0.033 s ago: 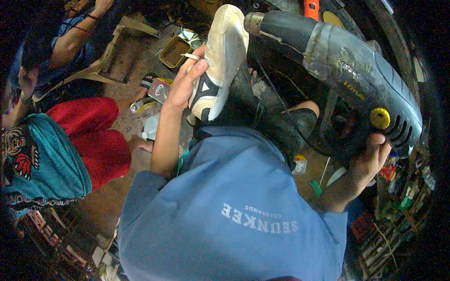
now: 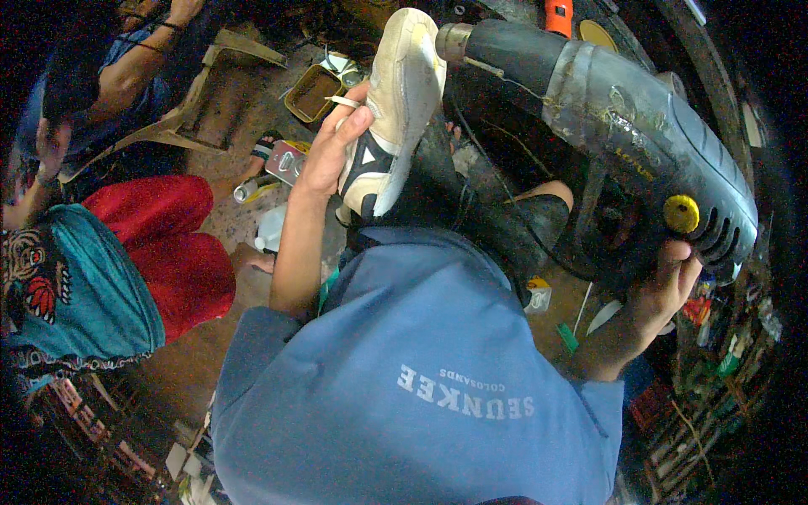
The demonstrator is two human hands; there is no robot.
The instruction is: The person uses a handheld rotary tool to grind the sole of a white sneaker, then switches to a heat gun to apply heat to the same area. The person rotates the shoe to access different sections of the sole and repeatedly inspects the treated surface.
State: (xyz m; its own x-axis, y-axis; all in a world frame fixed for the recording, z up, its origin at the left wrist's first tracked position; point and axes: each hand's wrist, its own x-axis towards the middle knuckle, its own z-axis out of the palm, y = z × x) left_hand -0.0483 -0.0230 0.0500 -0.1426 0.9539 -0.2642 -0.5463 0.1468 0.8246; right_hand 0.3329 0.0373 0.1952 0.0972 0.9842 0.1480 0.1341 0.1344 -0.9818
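Observation:
My left hand (image 2: 324, 156) is closed around a cream sneaker (image 2: 394, 101) with a black patch at its heel, held toe up and sole to the right. A thin pale stick (image 2: 343, 101) juts from between the fingers of that hand; its kind is unclear. My right hand (image 2: 671, 286) grips a grey-blue heat gun (image 2: 644, 126) with a yellow knob at its rear; the handle and most of the fingers are hidden. The gun's metal nozzle (image 2: 454, 42) points at the sole edge near the toe, touching or very close; I cannot tell which.
Another person in red shorts (image 2: 181, 252) sits close on my left. A wooden frame (image 2: 181, 126), a yellow-rimmed tray (image 2: 313, 94), a pink phone-like case (image 2: 286, 162) and a small bottle (image 2: 246, 194) lie on the floor. A black cord (image 2: 497, 185) runs below the gun. Clutter lines the right side.

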